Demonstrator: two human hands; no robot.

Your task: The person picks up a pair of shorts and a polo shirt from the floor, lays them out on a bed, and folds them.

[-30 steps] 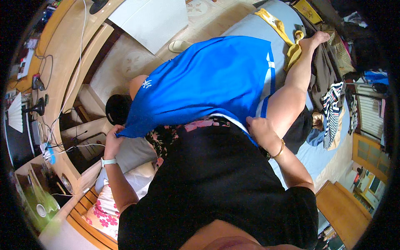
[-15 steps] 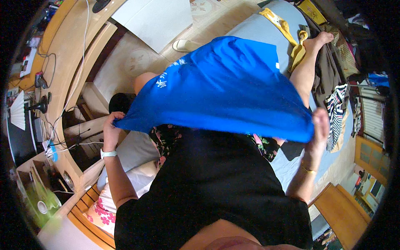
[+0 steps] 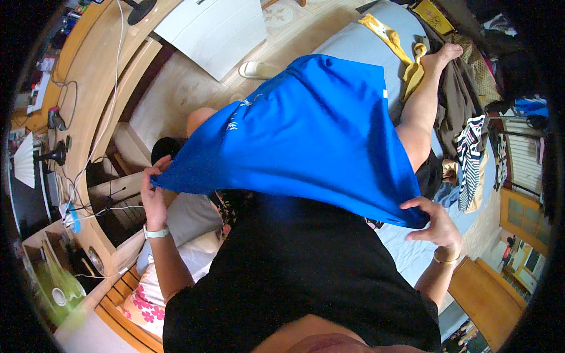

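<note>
Black shirt (image 3: 294, 265) as landmark. Blue cloth (image 3: 300, 135) spread beyond it, long axis left-to-right. Hands well apart, neither nearer: left hand (image 3: 154, 197), left of shirt, pinches corner; right hand (image 3: 440, 228), right of shirt, at opposite corner, cannot tell whether gripping.

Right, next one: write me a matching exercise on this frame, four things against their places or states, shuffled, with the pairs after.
1. Left hand
2. Slipper
3. Right hand
4. Yellow cloth

A. On the floor
B. Thumb and fingers apart, at the blue cloth
C. Lying on the pale sheet
D. Gripping the blue cloth's corner

Pairs: 1-D, 2-A, 3-B, 4-C
</note>
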